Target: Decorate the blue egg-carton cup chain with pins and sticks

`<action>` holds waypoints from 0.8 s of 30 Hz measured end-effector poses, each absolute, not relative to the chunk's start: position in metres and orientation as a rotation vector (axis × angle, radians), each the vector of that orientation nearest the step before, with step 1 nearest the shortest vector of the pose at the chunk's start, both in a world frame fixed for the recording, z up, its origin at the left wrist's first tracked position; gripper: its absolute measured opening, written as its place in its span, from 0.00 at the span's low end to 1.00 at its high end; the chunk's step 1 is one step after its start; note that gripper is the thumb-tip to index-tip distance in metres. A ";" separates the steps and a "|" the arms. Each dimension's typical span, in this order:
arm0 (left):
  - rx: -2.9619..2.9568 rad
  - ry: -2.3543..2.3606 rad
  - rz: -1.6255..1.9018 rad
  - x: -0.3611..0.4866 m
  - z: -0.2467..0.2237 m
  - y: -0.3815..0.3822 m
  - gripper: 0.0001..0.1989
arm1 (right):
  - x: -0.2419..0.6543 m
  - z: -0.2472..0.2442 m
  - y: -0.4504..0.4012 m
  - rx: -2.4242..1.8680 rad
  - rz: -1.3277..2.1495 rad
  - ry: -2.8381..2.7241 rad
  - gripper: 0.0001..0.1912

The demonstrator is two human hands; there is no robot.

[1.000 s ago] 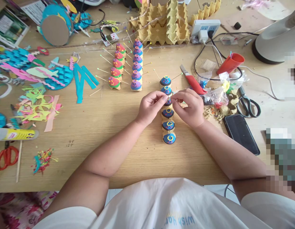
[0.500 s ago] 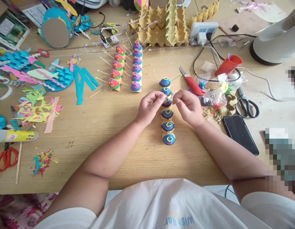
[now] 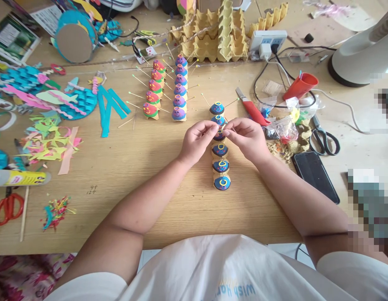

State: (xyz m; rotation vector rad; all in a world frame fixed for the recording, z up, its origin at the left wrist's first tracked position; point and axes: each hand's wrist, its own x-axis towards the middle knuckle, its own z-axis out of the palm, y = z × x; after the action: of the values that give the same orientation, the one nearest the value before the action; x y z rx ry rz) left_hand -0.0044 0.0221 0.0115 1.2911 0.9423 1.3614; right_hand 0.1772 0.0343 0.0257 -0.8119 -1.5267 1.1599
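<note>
Nearest you, the row of blue painted egg-carton cups (image 3: 221, 167) runs away across the desk (image 3: 150, 167). Your left hand (image 3: 198, 141) and right hand (image 3: 248, 137) have closed in again over the third cup from the far end (image 3: 219, 136), fingers pinched together on something tiny I can't make out. Beyond, the red utility knife (image 3: 250, 108) lies just right of the row.
</note>
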 end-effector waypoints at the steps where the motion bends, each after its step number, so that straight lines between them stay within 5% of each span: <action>1: 1.297 0.938 1.362 -0.005 0.011 0.022 0.22 | 0.177 0.026 0.035 -0.806 1.171 -1.515 0.22; 24: 1.426 1.015 1.418 -0.007 0.006 0.026 0.20 | 0.182 0.027 0.035 -0.680 1.369 -1.472 0.22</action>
State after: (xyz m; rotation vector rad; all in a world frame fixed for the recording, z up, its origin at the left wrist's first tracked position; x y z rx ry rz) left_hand -0.0069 0.0262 0.0062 1.4259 1.0154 1.4181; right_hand 0.1821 0.0350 0.0273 -0.6801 -1.4724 1.3695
